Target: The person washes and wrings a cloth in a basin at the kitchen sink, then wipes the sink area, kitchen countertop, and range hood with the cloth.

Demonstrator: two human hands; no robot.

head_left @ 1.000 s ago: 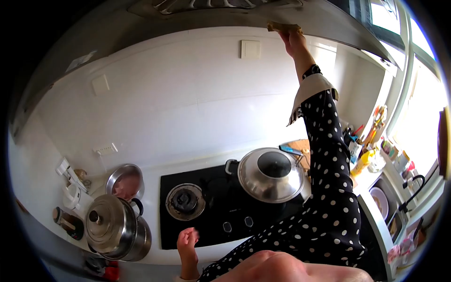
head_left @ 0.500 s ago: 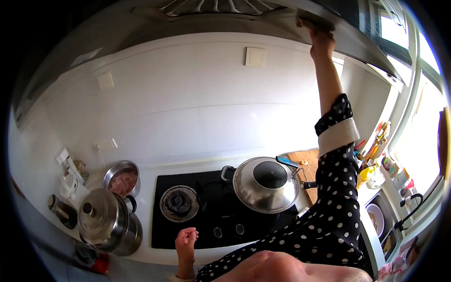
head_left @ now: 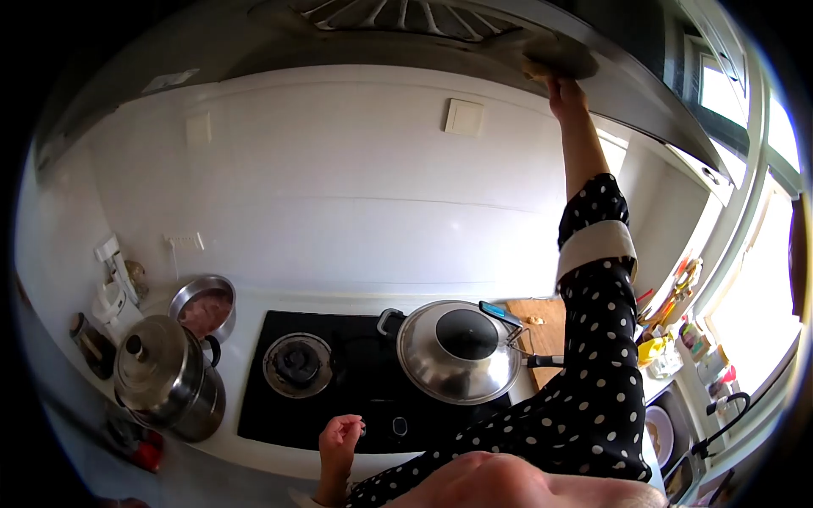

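My right hand [head_left: 567, 95] is raised to the underside of the range hood [head_left: 381, 52], fingers closed on a brownish cloth [head_left: 535, 71] pressed against the metal. The cloth is partly in shadow. Low in front of the black stove [head_left: 364, 360], my left hand [head_left: 341, 436] hovers near the front edge with its fingers curled; whether anything is inside them is hard to make out. A lidded wok [head_left: 459, 372] sits on the right burner, and the left burner [head_left: 298, 365] is bare.
Left of the stove stand a tall lidded pot [head_left: 165, 381] and a metal bowl of meat [head_left: 206, 311]. A wooden board [head_left: 542, 326] lies behind the wok handle. Bottles and utensils line the window side, beside a sink with a white basin [head_left: 659, 434].
Over the last second my right hand and the cloth have moved right along the hood's underside. My left hand has stayed low, fingers curled. The view has shifted.
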